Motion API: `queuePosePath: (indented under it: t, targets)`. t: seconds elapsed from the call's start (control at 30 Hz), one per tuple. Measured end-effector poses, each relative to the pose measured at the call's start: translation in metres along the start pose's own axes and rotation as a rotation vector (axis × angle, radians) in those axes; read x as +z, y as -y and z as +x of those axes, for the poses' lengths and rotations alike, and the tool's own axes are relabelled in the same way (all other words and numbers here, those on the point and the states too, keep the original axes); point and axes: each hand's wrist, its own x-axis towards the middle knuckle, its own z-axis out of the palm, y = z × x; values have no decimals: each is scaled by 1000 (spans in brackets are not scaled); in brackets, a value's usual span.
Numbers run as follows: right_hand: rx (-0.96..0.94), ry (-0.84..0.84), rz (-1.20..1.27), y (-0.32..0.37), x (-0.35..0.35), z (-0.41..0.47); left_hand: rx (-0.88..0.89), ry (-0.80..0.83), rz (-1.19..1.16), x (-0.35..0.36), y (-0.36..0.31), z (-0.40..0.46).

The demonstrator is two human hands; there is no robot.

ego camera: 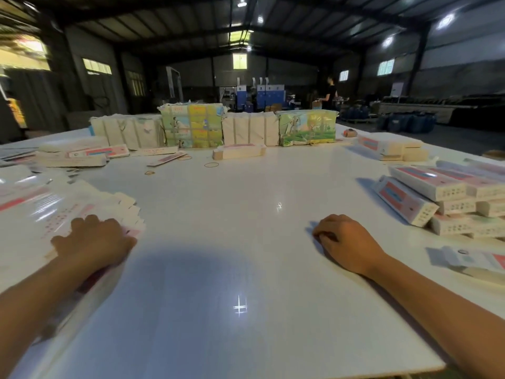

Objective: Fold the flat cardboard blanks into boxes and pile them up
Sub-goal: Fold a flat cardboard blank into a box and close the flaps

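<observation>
Blanks [68,212] lie under your left hand [93,240].
Grip unclear (blurred); your right hand [347,242], loosely curled and empty, is nearer the boxes [426,192].

Single head-worn wide-angle view, forward and slightly down across the white table [246,187]
</observation>
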Motion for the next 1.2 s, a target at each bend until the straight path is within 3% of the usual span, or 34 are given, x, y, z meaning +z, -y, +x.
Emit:
queuePosePath:
  t: [0.1,0.27,0.43,0.57,0.8,0.93,1.1,1.2]
  targets:
    - [2,2,0,0,0,0,-41,68,-47,-16,-4,9]
    - [10,-6,4,1,0,0,-63,12,-187,-41,-21,10]
    - [19,-7,17,2,-1,0,289,-198,-386,-79,-98,-17]
    - [22,-5,22,2,-3,-2,592,-126,-545,-62,-183,-73]
    - [49,-12,59,1,0,2,812,-107,-356,1,-216,-98]
    - [200,-36,361,8,-5,3,875,-210,-376,1,-213,-101]
    - [245,-30,635,19,-7,1,909,-388,-418,-12,-217,-110]
    - [345,19,879,19,-11,3,921,-413,-448,-17,-217,-115]
